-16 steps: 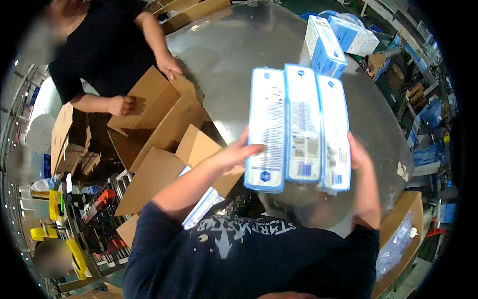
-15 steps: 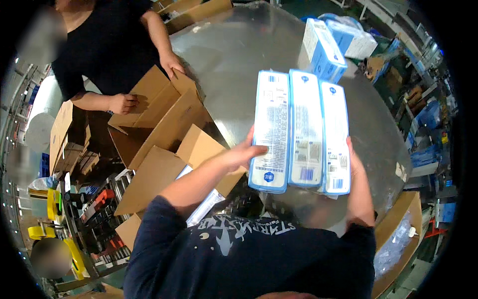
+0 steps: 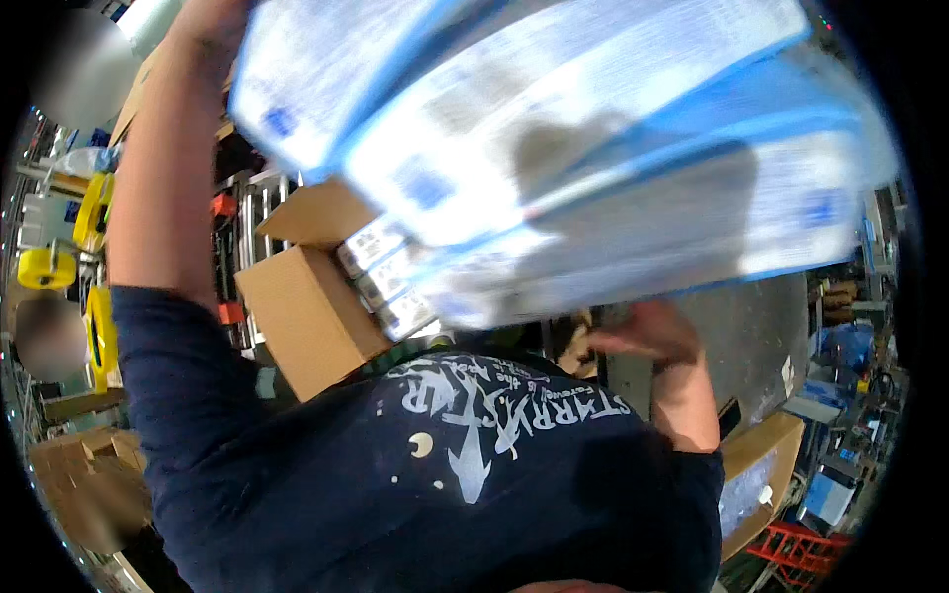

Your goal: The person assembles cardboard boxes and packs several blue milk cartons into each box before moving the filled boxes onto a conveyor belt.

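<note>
Several long white-and-blue plastic-wrapped packs, smeared by motion, fill the upper part of the view close in front of me. They are raised, tilted and fanned apart. At their upper left edge is my left hand, its fingers cut off by the frame and hidden by the packs. Under their lower edge my right hand grips them from below, blurred. Below the packs stands an open brown carton with its flaps out. Similar white packs sit in a row inside it.
The grey metal table lies at the right, partly covered by the packs. A carton with clear plastic stands at lower right beside a red frame. Yellow tape rolls are at far left, near a roller rack.
The packs have swung up and left toward me, from upright over the table to tilted and fanned. My left arm has risen. The co-worker's hands have left the view.
</note>
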`<state>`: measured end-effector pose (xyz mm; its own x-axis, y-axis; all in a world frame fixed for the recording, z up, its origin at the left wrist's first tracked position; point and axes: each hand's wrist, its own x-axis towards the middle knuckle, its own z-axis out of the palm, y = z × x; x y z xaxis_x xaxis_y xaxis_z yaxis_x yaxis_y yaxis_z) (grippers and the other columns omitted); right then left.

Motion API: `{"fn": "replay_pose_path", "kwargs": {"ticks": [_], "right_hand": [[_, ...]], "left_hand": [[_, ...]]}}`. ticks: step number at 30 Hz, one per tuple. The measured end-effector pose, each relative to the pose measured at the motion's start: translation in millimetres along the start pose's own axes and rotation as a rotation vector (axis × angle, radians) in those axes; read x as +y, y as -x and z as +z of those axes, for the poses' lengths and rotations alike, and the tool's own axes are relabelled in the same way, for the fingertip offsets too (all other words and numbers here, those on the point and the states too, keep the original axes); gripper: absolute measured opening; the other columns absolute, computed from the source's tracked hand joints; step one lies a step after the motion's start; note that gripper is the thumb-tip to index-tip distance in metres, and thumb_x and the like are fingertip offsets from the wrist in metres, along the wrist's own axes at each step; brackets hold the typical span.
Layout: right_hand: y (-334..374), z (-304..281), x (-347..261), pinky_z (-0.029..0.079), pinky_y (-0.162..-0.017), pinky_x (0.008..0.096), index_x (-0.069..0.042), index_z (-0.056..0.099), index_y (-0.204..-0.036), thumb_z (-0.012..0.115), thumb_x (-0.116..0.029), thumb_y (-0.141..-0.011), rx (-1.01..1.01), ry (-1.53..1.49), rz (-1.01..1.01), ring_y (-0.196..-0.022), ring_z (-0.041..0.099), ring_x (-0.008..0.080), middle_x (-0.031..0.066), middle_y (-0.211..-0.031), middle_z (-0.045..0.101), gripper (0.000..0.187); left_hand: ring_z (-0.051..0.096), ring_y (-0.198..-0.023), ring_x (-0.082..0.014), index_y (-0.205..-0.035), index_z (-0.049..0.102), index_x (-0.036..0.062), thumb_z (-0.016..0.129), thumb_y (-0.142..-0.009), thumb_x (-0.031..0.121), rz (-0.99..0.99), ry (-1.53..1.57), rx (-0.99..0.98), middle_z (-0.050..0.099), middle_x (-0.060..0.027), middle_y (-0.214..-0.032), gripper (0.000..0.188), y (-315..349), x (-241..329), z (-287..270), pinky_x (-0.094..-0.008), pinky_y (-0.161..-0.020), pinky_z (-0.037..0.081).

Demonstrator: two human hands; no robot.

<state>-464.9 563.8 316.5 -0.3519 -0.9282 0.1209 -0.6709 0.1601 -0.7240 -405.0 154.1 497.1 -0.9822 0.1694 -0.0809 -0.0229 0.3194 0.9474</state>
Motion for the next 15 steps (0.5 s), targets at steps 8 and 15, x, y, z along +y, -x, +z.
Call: {"fn": "replay_pose_path", "kwargs": {"ticks": [8, 15], "right_hand": [[-29.5, 25.2, -42.8, 0.046, -0.082, 0.0306, -0.003, 0.048, -0.122, 0.064, -0.013, -0.077, -0.138, -0.403, 0.373, -0.099, 0.056, 0.0187, 0.0131, -0.109, 0.059, 0.049], [-13.5, 41.7, -55.4, 0.041, -0.089, 0.0375, -0.006, 0.049, -0.121, 0.061, -0.030, -0.079, -0.339, 0.029, 0.158, -0.105, 0.052, 0.0324, 0.0180, -0.112, 0.056, 0.050]], "left_hand": [[0.052, -0.104, -0.0327, -0.126, 0.045, 0.0130, 0.058, -0.080, 0.030, -0.483, -0.962, 0.167, 0.049, -0.0188, -0.121, 0.051, 103.1, -224.6, 104.4, -0.0441, -0.086, 0.043], [-0.004, -0.132, -0.0455, -0.141, 0.016, 0.0183, 0.062, -0.063, 0.065, -0.548, -0.970, 0.044, -0.003, -0.0222, -0.146, 0.102, 104.6, -317.9, 172.5, -0.0694, -0.095, 0.006]]}}
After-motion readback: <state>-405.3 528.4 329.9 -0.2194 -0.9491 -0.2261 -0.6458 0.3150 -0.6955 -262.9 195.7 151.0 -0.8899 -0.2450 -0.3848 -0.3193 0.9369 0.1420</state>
